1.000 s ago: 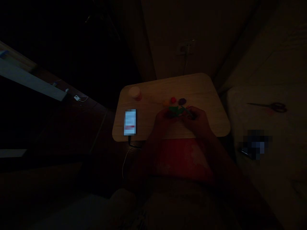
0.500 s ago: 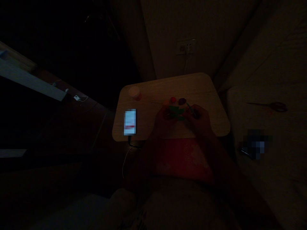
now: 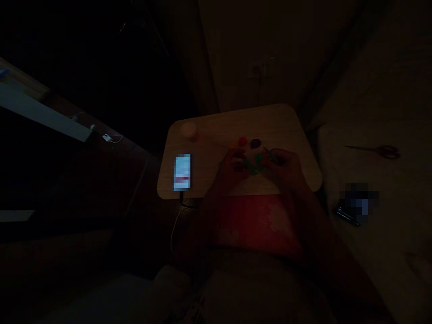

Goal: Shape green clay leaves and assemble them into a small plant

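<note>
The light is very dim. Over the wooden table, my left hand (image 3: pixel 233 165) curls its fingers round the left end of a soft-looking green piece (image 3: pixel 251 166); its material is hard to make out. My right hand (image 3: pixel 285 164) is closed on a thin green stick (image 3: pixel 269 151), whose tip points up and left. Its fingertips also touch the right part of the green piece. Just beyond the hands lie a red ball (image 3: pixel 243 141), a dark purple lump (image 3: pixel 255 143) and an orange lump (image 3: pixel 233 144).
A round tub (image 3: pixel 189 130) stands at the back left of the table (image 3: pixel 209 135). Near the left edge lies a lit phone (image 3: pixel 182 173) with a cable. Scissors (image 3: pixel 388 151) and a blurred dark object (image 3: pixel 361 202) rest on the pale surface at right. A socket (image 3: pixel 261 68) is on the wall.
My two hands have moved slightly apart, the right one to the right. The green piece shows more stretched out and lower between them. Red ball and purple lump stay put.
</note>
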